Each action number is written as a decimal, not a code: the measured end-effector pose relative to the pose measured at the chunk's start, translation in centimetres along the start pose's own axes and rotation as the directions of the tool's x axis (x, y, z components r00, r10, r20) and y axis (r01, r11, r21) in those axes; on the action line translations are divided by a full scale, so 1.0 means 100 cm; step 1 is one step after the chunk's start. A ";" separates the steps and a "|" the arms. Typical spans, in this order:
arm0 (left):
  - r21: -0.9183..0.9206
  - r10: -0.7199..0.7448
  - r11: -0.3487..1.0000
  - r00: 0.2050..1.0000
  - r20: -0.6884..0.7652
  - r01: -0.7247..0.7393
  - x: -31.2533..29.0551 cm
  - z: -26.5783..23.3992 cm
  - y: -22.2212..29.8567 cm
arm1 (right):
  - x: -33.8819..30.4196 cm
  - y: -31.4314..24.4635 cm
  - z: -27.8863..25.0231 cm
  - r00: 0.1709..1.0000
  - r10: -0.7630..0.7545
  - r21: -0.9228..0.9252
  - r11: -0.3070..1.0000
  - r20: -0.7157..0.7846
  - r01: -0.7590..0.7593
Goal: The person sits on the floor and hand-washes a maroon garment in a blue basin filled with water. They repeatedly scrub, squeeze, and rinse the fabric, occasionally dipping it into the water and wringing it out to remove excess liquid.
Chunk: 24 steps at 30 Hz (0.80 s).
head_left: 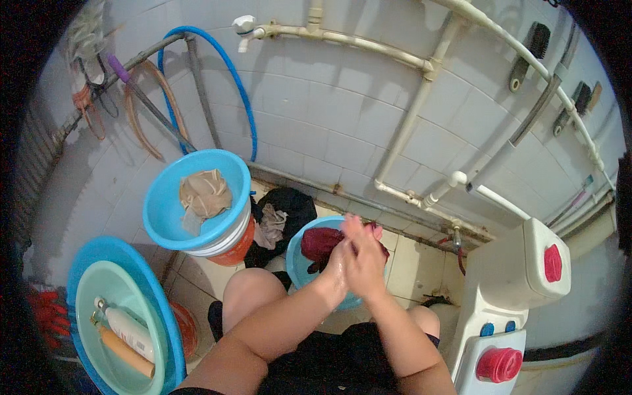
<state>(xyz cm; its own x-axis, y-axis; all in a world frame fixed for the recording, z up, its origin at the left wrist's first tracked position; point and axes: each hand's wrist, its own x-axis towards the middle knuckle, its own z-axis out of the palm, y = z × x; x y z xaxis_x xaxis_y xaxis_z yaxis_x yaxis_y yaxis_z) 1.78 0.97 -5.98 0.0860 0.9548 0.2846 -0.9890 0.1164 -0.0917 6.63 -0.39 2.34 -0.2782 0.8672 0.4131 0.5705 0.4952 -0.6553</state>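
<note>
Both of my hands meet over a light blue basin (297, 263) on the floor between my knees. My left hand (337, 263) looks wet and is closed on a maroon cloth (320, 244), which bunches out to its left. Pressed against it from the right, my right hand (364, 263) is also closed, with a little of the same cloth showing past its edge. The fingertips are slightly blurred, and the cloth between the palms is hidden. A darker bit of the cloth hangs just below the maroon bunch.
Left of my knee, a blue basin (158, 227) with a beige cloth (205, 193) tops stacked buckets (234, 247). Dark clothes (293, 205) lie behind. A green basin (85, 289) holds bottles (130, 332). White red-capped containers (503, 263) stand right. Pipes (355, 41) and a tap (245, 27) line the wall.
</note>
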 end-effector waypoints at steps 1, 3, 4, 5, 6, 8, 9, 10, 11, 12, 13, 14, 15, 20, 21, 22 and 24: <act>0.141 -0.110 0.977 0.949 -0.296 0.157 0.000 0.017 -0.001 | 0.010 0.017 -0.006 0.986 0.167 -0.061 0.984 0.006 -0.167; 0.175 -0.194 0.926 0.820 -0.538 0.334 0.003 0.059 -0.002 | 0.020 0.080 -0.004 0.943 0.304 0.159 0.946 -0.132 -0.283; 0.200 -0.178 0.924 0.830 -0.529 0.326 0.003 0.061 -0.003 | 0.021 0.092 -0.005 0.878 0.468 0.411 0.824 -0.103 -0.391; 0.233 -0.148 0.922 0.840 -0.522 0.308 0.005 0.061 0.001 | 0.020 0.062 -0.015 0.741 0.658 0.604 0.538 0.135 -0.588; 0.256 -0.134 0.920 0.851 -0.509 0.298 0.010 0.064 -0.001 | 0.015 0.057 -0.015 0.743 0.657 0.725 0.449 0.127 -0.522; 0.156 -0.081 0.970 0.857 -0.508 0.184 0.021 0.069 0.007 | 0.001 0.050 -0.013 0.742 0.660 0.906 0.237 0.116 -0.352; 0.227 -0.020 0.962 0.872 -0.489 0.150 0.028 0.069 0.011 | -0.003 0.039 -0.019 0.620 0.748 0.880 0.107 0.235 -0.463; 0.296 0.039 0.948 0.884 -0.466 0.114 0.033 0.068 0.013 | -0.004 0.044 -0.020 0.621 0.706 0.882 -0.014 0.342 -0.470; 0.335 0.053 0.934 0.877 -0.477 0.125 0.035 0.065 0.012 | -0.005 0.051 -0.023 0.621 0.652 0.872 -0.132 0.435 -0.472; 0.339 0.048 0.928 0.849 -0.526 0.157 0.034 0.057 0.011 | -0.003 0.058 -0.024 0.628 0.574 0.842 -0.249 0.526 -0.478; 0.341 0.044 0.921 0.818 -0.574 0.190 0.031 0.044 0.007 | -0.001 0.077 -0.017 0.631 0.577 0.850 -0.267 0.518 -0.454; 0.337 0.038 0.914 0.782 -0.622 0.224 0.029 0.028 0.005 | 0.003 0.088 -0.013 0.638 0.645 0.903 -0.225 0.420 -0.366; 0.378 0.039 0.868 0.714 -0.699 0.322 0.026 0.020 0.003 | 0.008 0.096 -0.013 0.628 0.710 0.944 -0.177 0.318 -0.278; 0.163 -0.315 0.618 0.432 -0.845 0.769 0.000 -0.002 -0.002 | 0.031 0.070 -0.036 0.670 0.738 0.977 0.195 -0.086 -0.090; 0.101 -0.382 0.629 0.419 -0.824 0.771 -0.001 0.000 -0.002 | 0.030 0.068 -0.036 0.726 0.681 0.962 0.252 -0.098 -0.107; 0.038 -0.447 0.635 0.407 -0.797 0.772 -0.002 0.004 -0.002 | 0.029 0.063 -0.035 0.778 0.619 0.944 0.309 -0.105 -0.119; 0.028 -0.531 0.618 0.443 -0.723 0.786 -0.001 0.016 0.013 | 0.026 0.044 -0.043 0.856 0.503 0.839 0.512 -0.119 -0.184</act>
<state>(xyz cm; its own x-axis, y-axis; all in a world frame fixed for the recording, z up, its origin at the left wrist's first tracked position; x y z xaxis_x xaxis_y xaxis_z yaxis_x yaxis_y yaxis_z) 0.32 0.57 -4.60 0.6502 0.5587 -0.5149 -0.5468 0.8146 0.1934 11.72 3.84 3.27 0.1408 0.9850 0.0995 -0.3047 0.1387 -0.9423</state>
